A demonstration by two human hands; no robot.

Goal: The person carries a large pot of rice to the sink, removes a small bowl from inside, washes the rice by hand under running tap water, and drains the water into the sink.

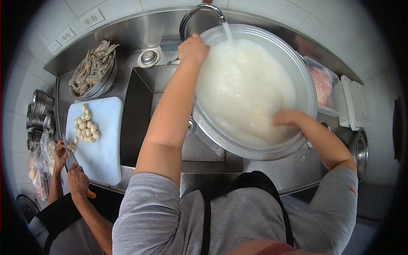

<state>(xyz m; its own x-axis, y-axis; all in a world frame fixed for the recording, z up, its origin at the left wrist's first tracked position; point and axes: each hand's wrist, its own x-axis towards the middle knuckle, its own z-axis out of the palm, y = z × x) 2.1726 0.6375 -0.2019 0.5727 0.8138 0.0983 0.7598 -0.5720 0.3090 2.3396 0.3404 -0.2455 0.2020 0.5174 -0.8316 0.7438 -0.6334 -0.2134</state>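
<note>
A large metal pot (312,95) stands tilted over the sink, filled with cloudy white water (238,85). From the curved chrome faucet (199,7) a stream runs into it. My left hand (194,49) is closed at the foot of the faucet, close against the pot's rim; its fingertips are partly hidden. Inside the pot, my right hand (284,118) dips into the water near the right wall. The cloudiness hides its fingers, and whatever they touch. Pale matter shows faintly below the surface.
At left, a co-worker's hands (77,180) hold a knife (70,155) by a white cutting board (104,144) with peeled, pale round pieces (86,127). A metal bowl (106,80) of raw shrimp (93,68) stands behind. A plastic container (335,106) with pink meat sits right.
</note>
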